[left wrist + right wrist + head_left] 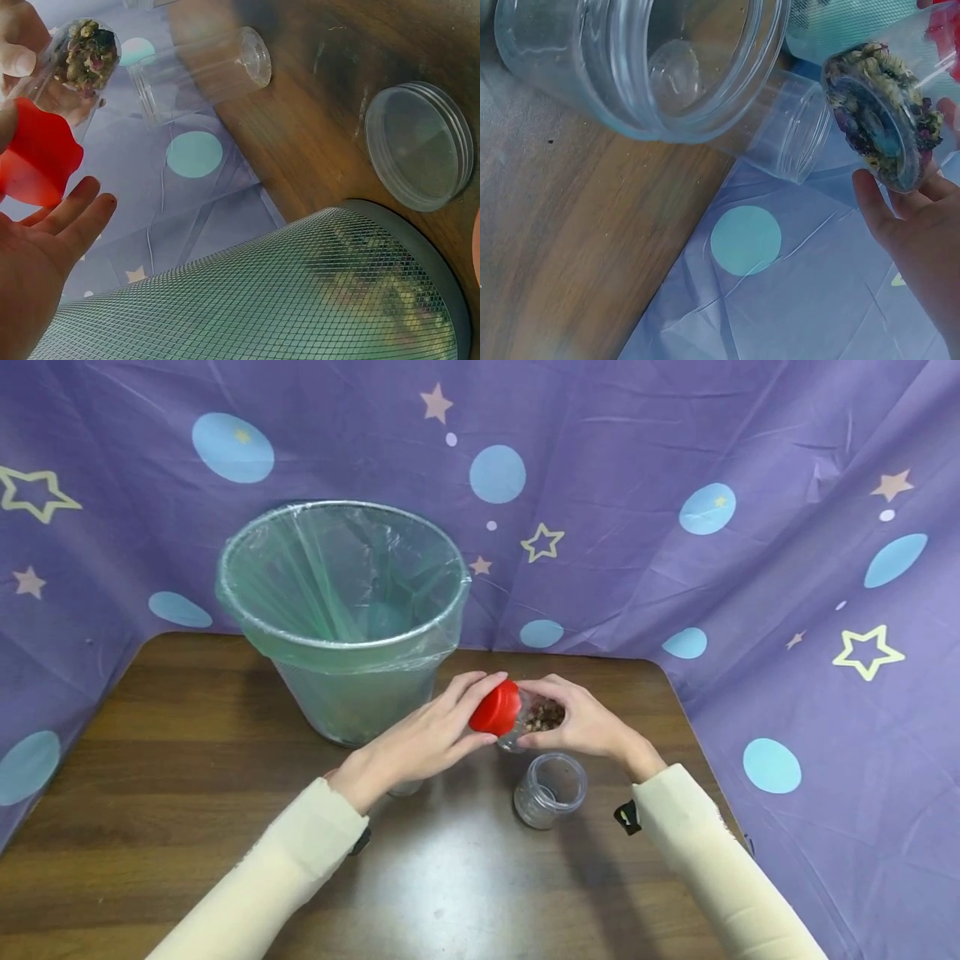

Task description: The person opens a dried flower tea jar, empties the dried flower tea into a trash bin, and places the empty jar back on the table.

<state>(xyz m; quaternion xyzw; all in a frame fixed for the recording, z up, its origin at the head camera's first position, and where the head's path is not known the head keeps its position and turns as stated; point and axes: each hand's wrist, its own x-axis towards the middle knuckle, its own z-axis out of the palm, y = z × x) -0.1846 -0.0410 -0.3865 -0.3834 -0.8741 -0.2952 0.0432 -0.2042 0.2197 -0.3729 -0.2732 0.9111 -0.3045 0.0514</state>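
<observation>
A clear jar, part filled with dried flowers, is tilted on its side above the table, a red lid at its mouth. My left hand grips the red lid between fingers and thumb. Around the jar's body curl the fingers of my right hand. Just below stands an open clear jar, nearest the right hand. In the right wrist view, a second open clear jar shows behind it. The dried flowers lie against the base of the held jar.
A mesh wastebasket with a green liner stands at the back left, close to my left hand; dried flowers show through its mesh low down. By my left wrist lies a clear round container or lid. A purple curtain borders the wooden table.
</observation>
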